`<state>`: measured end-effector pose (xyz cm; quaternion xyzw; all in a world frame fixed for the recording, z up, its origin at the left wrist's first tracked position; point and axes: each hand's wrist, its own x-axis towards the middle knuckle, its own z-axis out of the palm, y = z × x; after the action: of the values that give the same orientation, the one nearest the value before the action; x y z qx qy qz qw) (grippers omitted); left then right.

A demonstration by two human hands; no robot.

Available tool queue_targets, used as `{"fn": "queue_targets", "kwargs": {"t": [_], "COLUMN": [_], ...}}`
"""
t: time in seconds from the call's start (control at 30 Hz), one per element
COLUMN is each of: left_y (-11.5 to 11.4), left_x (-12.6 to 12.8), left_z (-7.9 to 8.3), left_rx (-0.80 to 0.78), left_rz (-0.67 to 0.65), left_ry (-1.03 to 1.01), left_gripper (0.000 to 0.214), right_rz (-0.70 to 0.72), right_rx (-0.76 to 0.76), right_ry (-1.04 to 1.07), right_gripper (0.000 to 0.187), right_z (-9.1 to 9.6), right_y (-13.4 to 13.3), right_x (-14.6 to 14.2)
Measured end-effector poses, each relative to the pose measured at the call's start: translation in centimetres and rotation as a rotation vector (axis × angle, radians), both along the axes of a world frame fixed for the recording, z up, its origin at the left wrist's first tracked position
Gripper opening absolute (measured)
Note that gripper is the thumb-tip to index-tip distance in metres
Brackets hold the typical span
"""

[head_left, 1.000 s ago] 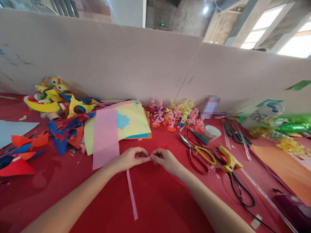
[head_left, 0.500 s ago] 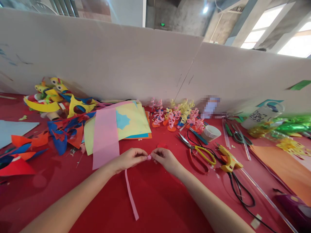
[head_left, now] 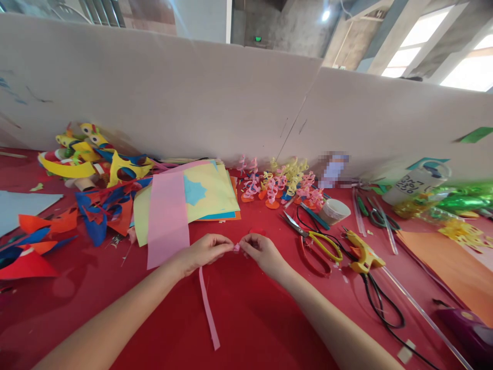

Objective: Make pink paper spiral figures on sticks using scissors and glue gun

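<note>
Between my fingertips is a small piece of pink paper (head_left: 236,247), apparently folded. My left hand (head_left: 210,253) pinches it from the left, thumb and fingers pressed together. From the other side my right hand (head_left: 262,253) grips it with thumb and forefinger. Most of the piece is hidden by the fingers, so its exact shape cannot be made out. Below my left hand, a narrow pink paper strip (head_left: 209,313) runs down the red table; its upper end goes behind the hand. A pink paper sheet (head_left: 168,216) lies just beyond my left wrist.
Yellow-handled scissors (head_left: 314,236), a yellow glue gun (head_left: 364,254) with its cord, and a paper cup (head_left: 336,210) lie to the right. Several pink and yellow paper spirals (head_left: 287,180) stand along the white partition (head_left: 192,97). Colourful paper cut-outs (head_left: 96,210) crowd the left.
The small pink piece has turned slightly between my fingertips, and my fingers have shifted a little. Everything else on the table stays where it was.
</note>
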<state>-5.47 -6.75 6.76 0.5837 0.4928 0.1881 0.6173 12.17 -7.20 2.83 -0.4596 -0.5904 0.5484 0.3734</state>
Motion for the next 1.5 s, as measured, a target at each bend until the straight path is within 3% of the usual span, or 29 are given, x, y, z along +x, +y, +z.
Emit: {"fn": "queue_targets", "kwargs": {"t": [0.23,0.6,0.9,1.23,1.5], "left_y": [-0.1,-0.1,0.0,0.2,0.0], "left_x": [0.1,0.2,-0.2,-0.1,0.1], "left_z": [-0.9,-0.6,-1.2,-1.4,-1.5], "left_rx": [0.212,0.191,0.113,0.211,0.044], "left_rz": [0.032,0.001,-0.015,-0.021,0.098], "left_ry": [0.022,0.048,0.057,0.068,-0.097], "left_gripper": [0.029,0.03,0.035,0.024,0.023], "right_rz": [-0.034,0.015,-0.025,-0.013,-0.008], "right_rx": [0.051,-0.018,-0.014,0.031,0.045], "right_ry": [-0.065,0.051,0.033,0.028,0.063], "right_gripper": [0.02,0.034,0.028,0.024,0.023], "right_z": [0.3,-0.6,-0.5,-0.6,-0.3], "right_y": [-0.3,0.2,0.3,0.3,0.0], "right_x": [-0.1,0.0,0.3,0.3,0.1]}}
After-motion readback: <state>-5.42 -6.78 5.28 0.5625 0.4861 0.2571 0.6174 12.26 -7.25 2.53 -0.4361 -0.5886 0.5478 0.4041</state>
